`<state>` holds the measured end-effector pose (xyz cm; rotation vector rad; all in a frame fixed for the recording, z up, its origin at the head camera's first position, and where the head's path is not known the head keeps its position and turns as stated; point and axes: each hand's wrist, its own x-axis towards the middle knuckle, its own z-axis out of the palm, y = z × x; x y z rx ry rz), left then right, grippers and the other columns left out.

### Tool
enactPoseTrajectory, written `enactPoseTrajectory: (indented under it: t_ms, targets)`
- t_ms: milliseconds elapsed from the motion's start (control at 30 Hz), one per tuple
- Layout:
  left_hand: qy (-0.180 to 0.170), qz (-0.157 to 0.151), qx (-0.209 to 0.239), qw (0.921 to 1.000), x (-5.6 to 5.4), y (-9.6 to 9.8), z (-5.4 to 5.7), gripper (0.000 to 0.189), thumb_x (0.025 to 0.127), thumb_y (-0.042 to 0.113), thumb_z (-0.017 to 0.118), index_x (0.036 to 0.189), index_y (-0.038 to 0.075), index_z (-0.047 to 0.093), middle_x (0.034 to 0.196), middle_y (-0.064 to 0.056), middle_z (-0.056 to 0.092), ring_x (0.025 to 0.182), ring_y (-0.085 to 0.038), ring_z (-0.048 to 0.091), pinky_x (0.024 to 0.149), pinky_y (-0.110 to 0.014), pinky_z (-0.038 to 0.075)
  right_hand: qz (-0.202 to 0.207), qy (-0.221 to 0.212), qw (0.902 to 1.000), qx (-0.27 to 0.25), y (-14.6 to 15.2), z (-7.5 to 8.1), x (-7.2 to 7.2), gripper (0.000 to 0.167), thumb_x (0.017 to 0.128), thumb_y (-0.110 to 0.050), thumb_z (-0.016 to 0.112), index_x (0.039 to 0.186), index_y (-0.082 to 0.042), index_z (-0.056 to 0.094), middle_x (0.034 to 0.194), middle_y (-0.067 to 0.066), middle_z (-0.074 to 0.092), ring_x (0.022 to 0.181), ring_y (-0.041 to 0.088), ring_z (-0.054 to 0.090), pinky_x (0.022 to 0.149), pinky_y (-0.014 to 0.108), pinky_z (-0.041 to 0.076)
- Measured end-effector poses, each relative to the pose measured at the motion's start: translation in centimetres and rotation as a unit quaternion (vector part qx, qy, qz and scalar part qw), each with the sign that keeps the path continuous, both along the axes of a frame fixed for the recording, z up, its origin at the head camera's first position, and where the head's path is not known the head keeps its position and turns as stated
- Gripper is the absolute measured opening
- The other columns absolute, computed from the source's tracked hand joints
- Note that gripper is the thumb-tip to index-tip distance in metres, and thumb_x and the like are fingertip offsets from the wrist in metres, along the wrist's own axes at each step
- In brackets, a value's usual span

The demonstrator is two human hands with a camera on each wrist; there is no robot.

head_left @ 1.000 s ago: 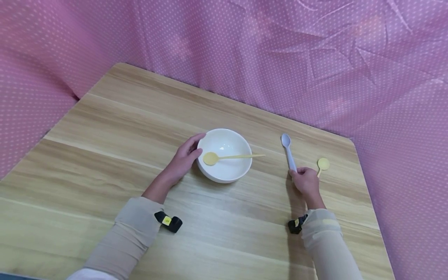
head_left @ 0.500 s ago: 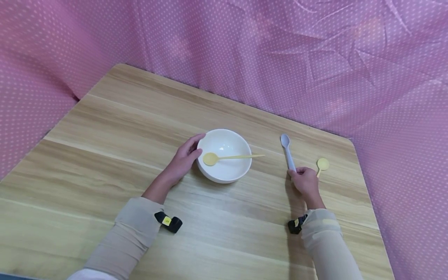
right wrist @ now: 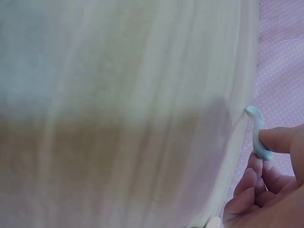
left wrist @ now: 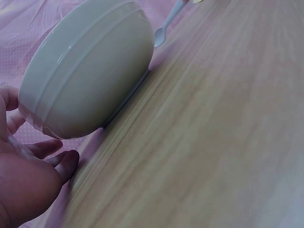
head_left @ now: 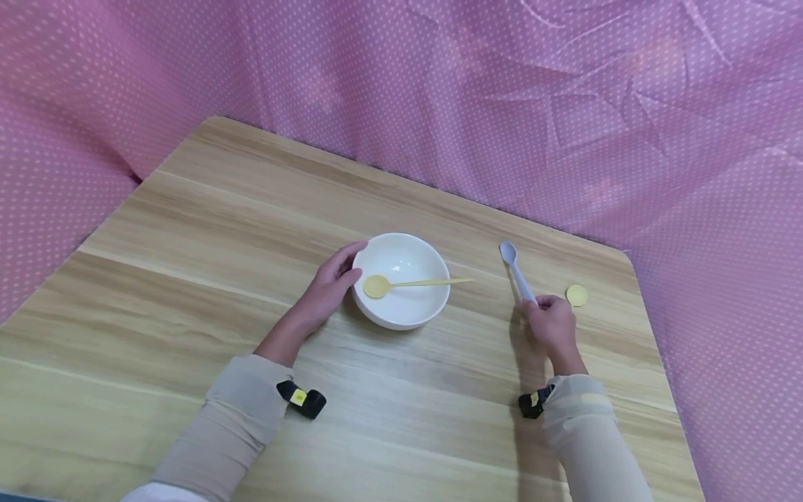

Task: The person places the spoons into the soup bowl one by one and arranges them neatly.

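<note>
My left hand (head_left: 323, 291) holds the left side of a white bowl (head_left: 401, 321), thumb at the rim and fingers along the outside. Across the bowl lies a yellow spoon (head_left: 377, 286), its round head inside and its handle sticking out past the right rim. To the right, my right hand (head_left: 553, 326) pinches the handle end of a pale blue spoon (head_left: 519, 280) between thumb and fingers. That spoon points away and to the left, its tip close over the table in the right wrist view. Beside this hand shows the round head of a second yellow spoon (head_left: 576, 295); its handle is hidden.
Everything is on a wood-grain table (head_left: 389, 432). Pink dotted cloth (head_left: 401, 84) hangs along its back and sides. Each sleeve bears a black wrist camera; the left camera (head_left: 302, 399) sits in front of the bowl.
My right hand has shifted slightly, tilting the pale blue spoon further left, and now covers the second yellow spoon's handle. My left hand and the bowl stay put.
</note>
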<state>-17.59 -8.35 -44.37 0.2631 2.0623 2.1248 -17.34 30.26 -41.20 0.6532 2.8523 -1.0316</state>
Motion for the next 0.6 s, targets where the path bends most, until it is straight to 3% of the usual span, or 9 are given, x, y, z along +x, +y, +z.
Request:
enactPoseTrajectory:
  t_ms: [367,600]
  targets:
    - [0.008,0.002,0.001,1.0000,0.0,0.0,-0.3,0.047,0.098,0.011,0.042,0.145,0.015,0.035,0.152,-0.005,0.030,0.141,-0.018,0.025,0.117,-0.037,0.021,-0.015,0.022,0.9995,0.015,-0.2,0.9,-0.1,0.035,0.093,-0.026,0.051,0.111,0.003,0.060,0.104,0.016,0.062,0.084,0.019,0.055,0.065,0.020,0.046]
    - [0.002,-0.001,0.000,1.0000,-0.1,0.0,-0.5,0.047,0.099,0.012,0.042,0.145,0.017,0.035,0.152,-0.003,0.030,0.141,-0.016,0.024,0.117,-0.036,0.020,-0.038,0.047,0.9979,0.025,-0.3,1.6,-0.3,0.035,0.092,-0.026,0.051,0.110,0.001,0.061,0.096,0.011,0.060,0.079,0.017,0.052,0.062,0.021,0.044]
